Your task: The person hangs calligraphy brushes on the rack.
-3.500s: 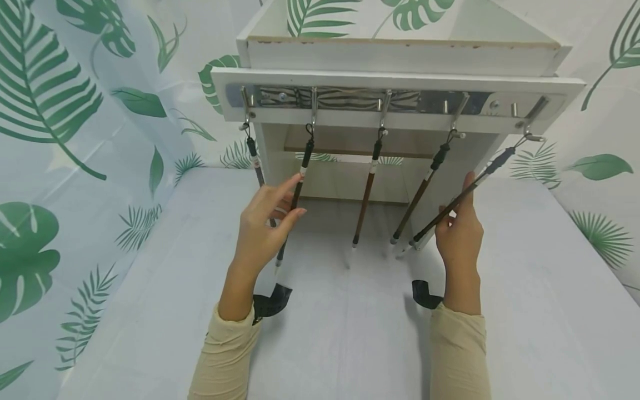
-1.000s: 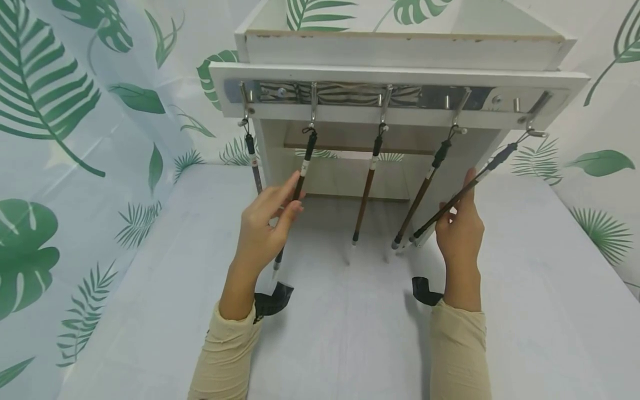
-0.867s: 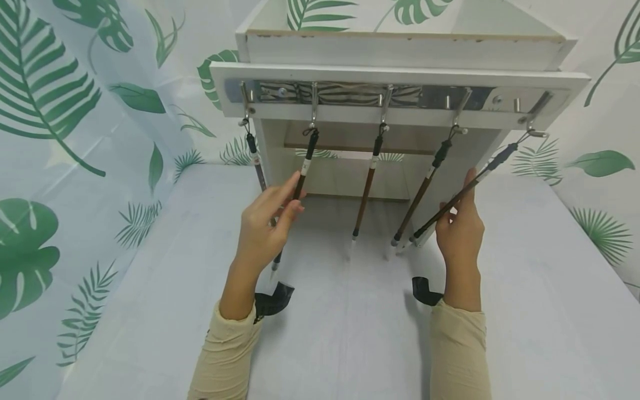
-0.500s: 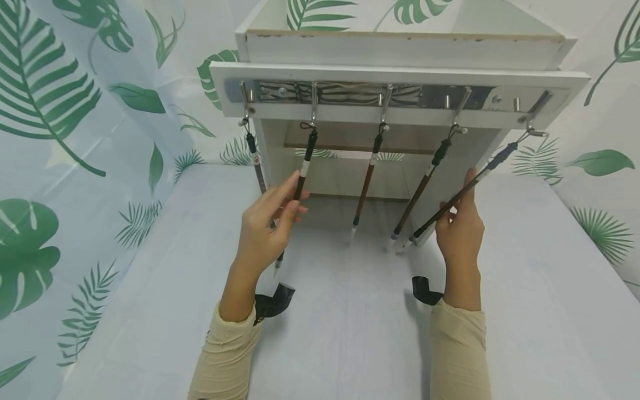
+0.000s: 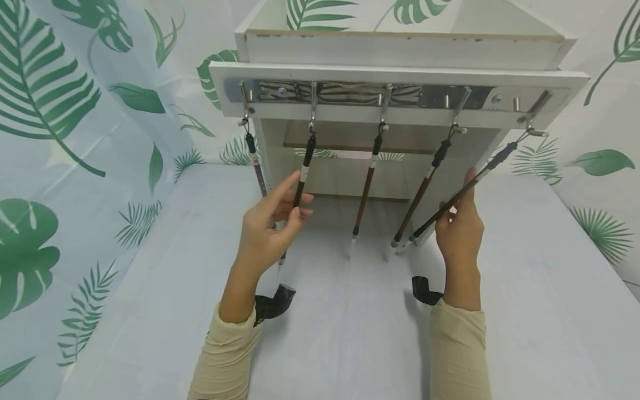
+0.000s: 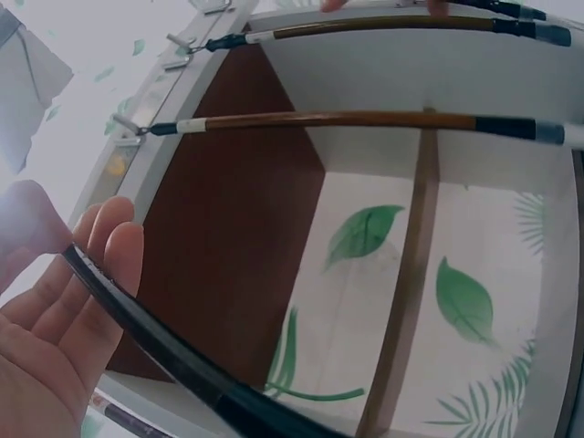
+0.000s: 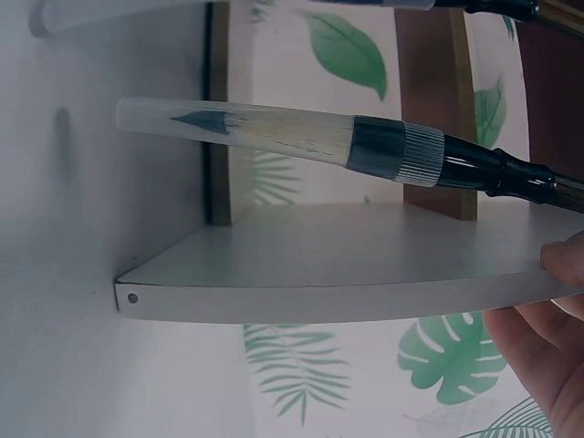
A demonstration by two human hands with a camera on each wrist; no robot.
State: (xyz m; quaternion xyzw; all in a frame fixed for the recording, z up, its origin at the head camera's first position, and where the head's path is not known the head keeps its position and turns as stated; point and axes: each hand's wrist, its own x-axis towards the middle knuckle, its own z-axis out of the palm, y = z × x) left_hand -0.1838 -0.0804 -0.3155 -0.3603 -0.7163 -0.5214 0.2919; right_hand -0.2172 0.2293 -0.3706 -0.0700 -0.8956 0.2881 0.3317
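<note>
Calligraphy brushes hang by cord loops from hooks under a white rail. My left hand [image 5: 265, 233] holds the second brush [image 5: 309, 149] from the left between thumb and fingers. Its shaft [image 6: 160, 328] slants away from beneath the thumb in the left wrist view, and its loop is at the hook. My right hand [image 5: 460, 228] grips the edge of the stand's right side panel [image 7: 347, 306], with a digit on each face. The far-right brush [image 5: 495, 164] crosses in front of that hand. A brush in a clear cap [image 7: 292, 139] hangs beside the panel in the right wrist view.
The hook rail [image 5: 350, 114] spans the front of the white stand. Other brushes hang at the far left [image 5: 256, 164], in the middle [image 5: 367, 186] and right of middle [image 5: 424, 186]. White cloth [image 5: 360, 333] lies below, and leaf-patterned cloth [image 5: 45, 83] lines the walls.
The second brush's loop, spread and slack half a second ago, now runs straight down from its hook. My left thumb has shifted down and its fingers spread. My right hand has stayed still.
</note>
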